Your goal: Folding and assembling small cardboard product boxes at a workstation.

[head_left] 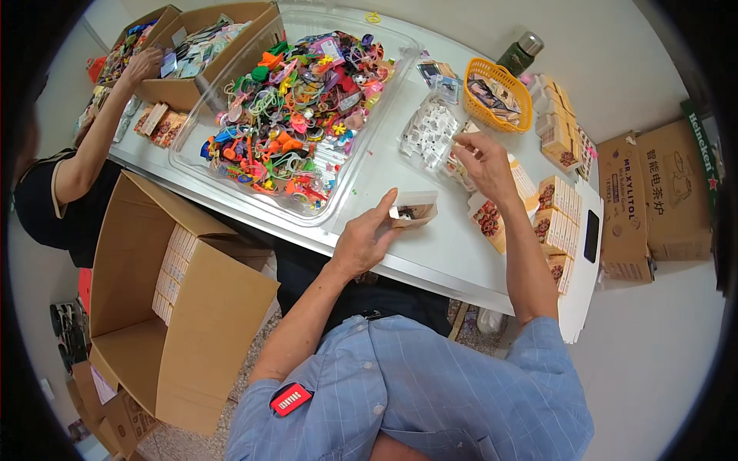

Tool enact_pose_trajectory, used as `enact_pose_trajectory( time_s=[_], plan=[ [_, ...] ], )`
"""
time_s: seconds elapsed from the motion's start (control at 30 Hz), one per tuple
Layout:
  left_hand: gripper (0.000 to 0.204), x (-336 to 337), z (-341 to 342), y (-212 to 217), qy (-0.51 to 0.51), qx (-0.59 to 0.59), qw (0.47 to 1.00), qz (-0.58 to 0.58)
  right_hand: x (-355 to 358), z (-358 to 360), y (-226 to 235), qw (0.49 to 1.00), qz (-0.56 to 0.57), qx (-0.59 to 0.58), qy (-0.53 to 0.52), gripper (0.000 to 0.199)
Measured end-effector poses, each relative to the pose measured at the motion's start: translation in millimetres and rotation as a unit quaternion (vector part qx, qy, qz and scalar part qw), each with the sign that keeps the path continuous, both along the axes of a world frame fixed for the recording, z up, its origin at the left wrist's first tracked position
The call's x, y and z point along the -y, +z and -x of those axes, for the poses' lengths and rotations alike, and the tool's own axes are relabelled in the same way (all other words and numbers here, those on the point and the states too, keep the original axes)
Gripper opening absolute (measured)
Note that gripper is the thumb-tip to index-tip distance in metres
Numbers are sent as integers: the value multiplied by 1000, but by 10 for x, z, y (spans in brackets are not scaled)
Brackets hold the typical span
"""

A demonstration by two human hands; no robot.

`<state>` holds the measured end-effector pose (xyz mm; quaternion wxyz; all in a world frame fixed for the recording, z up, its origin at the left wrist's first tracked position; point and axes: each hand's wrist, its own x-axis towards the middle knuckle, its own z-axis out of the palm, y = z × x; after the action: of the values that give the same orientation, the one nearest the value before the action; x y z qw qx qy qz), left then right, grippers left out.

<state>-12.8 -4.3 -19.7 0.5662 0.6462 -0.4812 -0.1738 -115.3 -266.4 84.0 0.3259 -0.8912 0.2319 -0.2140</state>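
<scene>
The left hand (pixel 361 242) has its thumb and fingers closed around a small open box (pixel 423 210), pale inside, held just above the white table (pixel 446 257) near its front edge, with something dark and white showing in its mouth. The right hand (pixel 486 165) is half curled, thumb and fingertips close together, beside a clear tray of small white pieces (pixel 432 132); whether it pinches anything I cannot tell. Below the right forearm lie flat printed boxes (pixel 487 218), and to their right stand stacked small boxes (pixel 560 207), orange and cream with a picture on the face and lettering too small to make out. Beyond the right hand are a yellow basket (pixel 526 119) of cards and a dark green bottle (pixel 521 52). Left of the tray, a big clear bin (pixel 332 215) is heaped with colourful trinkets. A red tag (pixel 291 399) with pale lettering sits on the blue shirt. At far right, brown cartons (pixel 676 196) carry dark lettering and a line drawing, beside a green strip (pixel 700 146) with white lettering and a red star. At lower left, an open carton (pixel 215 330) contains more small boxes, and a co-worker's hand (pixel 144 64) reaches to cardboard boxes at upper left.
</scene>
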Motion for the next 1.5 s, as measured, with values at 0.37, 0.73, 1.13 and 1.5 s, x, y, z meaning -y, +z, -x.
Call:
enact_pose_trajectory(
  time_s=[0.37,0.73,1.13,1.5],
  plan=[
    [76,-15,14,93,-6,63,997,32,-631,604,-115,933,-349,20,87,25],
    [75,18,16,79,-13,83,995,55,-519,684,-239,954,-283,59,84,25],
    [66,9,-4,16,-12,82,997,11,522,274,-344,949,264,-170,-30,35],
    [51,26,24,71,17,45,999,21,515,182,-234,972,164,-147,-76,25]
  ],
)
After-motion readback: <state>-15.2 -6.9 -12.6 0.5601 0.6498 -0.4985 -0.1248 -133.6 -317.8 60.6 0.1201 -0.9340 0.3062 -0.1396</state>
